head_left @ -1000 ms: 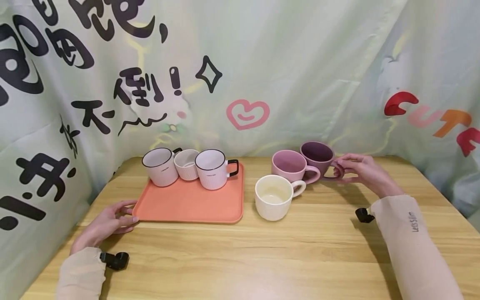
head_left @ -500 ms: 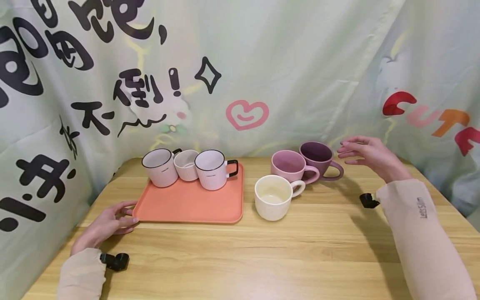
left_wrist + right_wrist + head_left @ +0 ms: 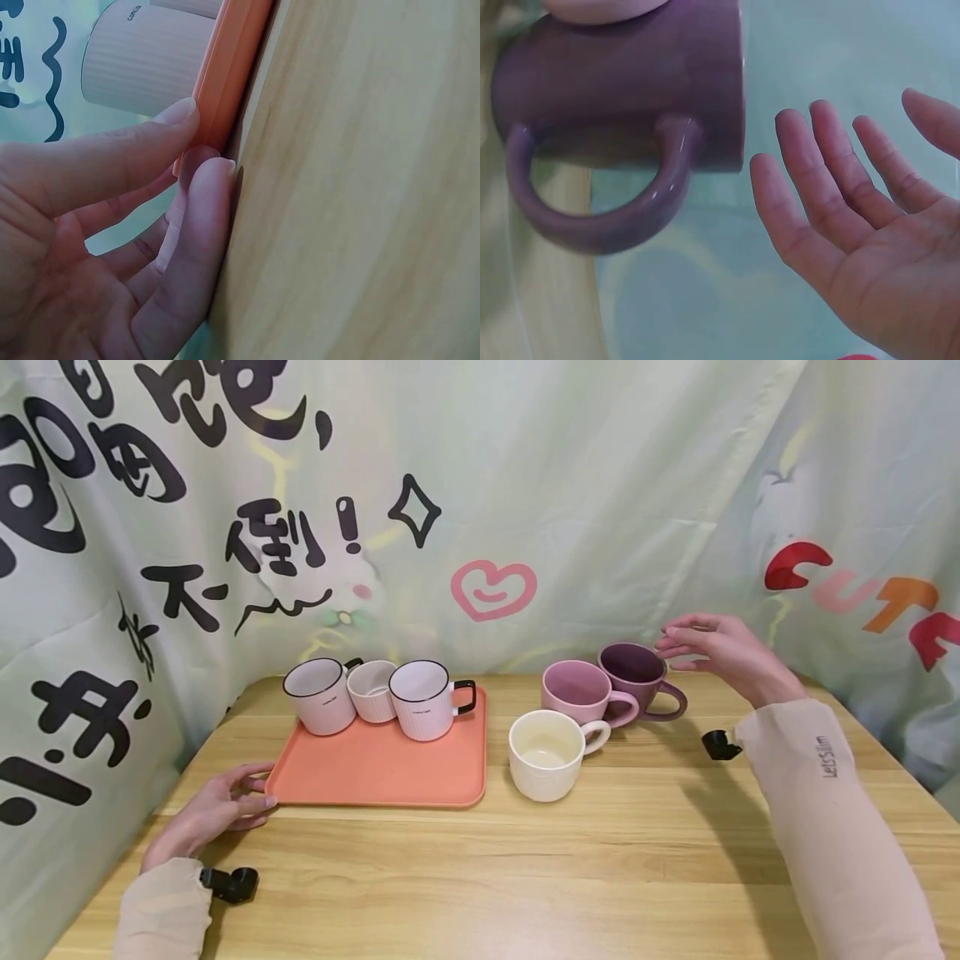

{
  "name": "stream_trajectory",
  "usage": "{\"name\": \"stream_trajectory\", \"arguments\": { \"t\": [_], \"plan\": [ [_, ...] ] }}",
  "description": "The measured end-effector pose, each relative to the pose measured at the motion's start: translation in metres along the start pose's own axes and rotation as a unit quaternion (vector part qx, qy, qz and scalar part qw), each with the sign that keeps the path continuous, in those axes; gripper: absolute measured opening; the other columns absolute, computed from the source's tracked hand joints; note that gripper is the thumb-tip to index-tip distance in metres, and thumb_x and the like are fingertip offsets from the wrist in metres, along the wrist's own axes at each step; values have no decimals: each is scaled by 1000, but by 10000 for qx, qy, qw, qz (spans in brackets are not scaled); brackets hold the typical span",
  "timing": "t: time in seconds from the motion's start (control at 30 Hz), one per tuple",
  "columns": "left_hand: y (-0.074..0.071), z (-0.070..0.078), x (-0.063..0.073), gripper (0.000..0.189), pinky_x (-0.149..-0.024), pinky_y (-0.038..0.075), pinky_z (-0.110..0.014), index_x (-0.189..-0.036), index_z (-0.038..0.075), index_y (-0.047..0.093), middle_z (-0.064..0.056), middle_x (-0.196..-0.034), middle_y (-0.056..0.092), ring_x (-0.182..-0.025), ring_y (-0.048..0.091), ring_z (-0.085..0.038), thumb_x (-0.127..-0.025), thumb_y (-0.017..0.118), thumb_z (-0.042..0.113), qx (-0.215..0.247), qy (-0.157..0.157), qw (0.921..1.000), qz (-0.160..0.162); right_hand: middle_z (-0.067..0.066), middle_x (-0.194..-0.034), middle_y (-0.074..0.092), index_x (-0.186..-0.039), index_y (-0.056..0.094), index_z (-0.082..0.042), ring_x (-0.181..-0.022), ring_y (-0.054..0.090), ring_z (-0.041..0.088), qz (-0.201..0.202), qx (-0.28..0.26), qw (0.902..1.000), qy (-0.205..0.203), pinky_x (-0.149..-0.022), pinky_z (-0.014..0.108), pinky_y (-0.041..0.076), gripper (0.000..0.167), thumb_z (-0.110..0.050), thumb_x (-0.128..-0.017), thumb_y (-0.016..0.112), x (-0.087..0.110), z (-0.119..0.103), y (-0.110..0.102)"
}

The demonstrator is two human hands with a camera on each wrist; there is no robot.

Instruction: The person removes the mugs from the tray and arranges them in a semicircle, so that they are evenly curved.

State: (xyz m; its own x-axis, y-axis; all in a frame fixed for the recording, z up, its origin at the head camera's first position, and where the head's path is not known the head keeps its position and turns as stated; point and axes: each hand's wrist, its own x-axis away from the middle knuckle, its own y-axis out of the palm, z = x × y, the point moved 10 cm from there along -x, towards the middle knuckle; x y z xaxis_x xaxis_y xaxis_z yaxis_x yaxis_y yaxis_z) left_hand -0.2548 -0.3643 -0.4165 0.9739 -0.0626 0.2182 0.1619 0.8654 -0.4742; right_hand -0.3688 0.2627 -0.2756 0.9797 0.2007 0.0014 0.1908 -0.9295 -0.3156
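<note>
My left hand (image 3: pixel 217 810) pinches the near left corner of an orange tray (image 3: pixel 375 772), thumb on the rim and fingertips at its underside in the left wrist view. Two white mugs with black rims (image 3: pixel 422 702) and a small ribbed white cup (image 3: pixel 372 692) stand along the tray's back. My right hand (image 3: pixel 723 652) hovers, fingers spread, just right of the dark purple mug (image 3: pixel 633 664). In the right wrist view a gap shows between the fingertips (image 3: pixel 765 169) and that mug's rim. A pink mug (image 3: pixel 577 689) and a cream mug (image 3: pixel 546 760) stand close beside it.
All of this stands on a wooden table (image 3: pixel 450 893). A printed curtain (image 3: pixel 585 527) hangs right behind the table's back edge and along both sides. The cream mug stands a little right of the tray.
My right hand has let go of the dark purple mug's handle, risen, and shifted back left toward the mug's rim. My left hand and the tray stay put.
</note>
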Motion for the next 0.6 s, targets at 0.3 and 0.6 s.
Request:
{"name": "stream_trajectory", "arguments": {
  "t": [0.3, 0.6],
  "plan": [
    [0, -2, -1, 70, -77, 61, -30, -152, -15, 23, -28, -122, 50, -88, 65, -14, -98, 65, 2, 33, -43, 10000, 1, -4, -101, 71, -131, 47, 5, -98, 69, 9, -149, 89, 9996, -206, -88, 26, 57, 38, -24, -107, 53, -9, -21, 21],
    [0, -1, 0, 69, -77, 61, -30, -150, -16, 24, -28, -119, 51, -87, 65, -12, -96, 65, -1, 58, 51, 10000, 1, -3, -100, 70, -132, 47, 8, -98, 69, 12, -411, -125, 9988, -253, -88, 27, 58, 39, -20, -106, 55, -18, -38, 52]
  ]
}}
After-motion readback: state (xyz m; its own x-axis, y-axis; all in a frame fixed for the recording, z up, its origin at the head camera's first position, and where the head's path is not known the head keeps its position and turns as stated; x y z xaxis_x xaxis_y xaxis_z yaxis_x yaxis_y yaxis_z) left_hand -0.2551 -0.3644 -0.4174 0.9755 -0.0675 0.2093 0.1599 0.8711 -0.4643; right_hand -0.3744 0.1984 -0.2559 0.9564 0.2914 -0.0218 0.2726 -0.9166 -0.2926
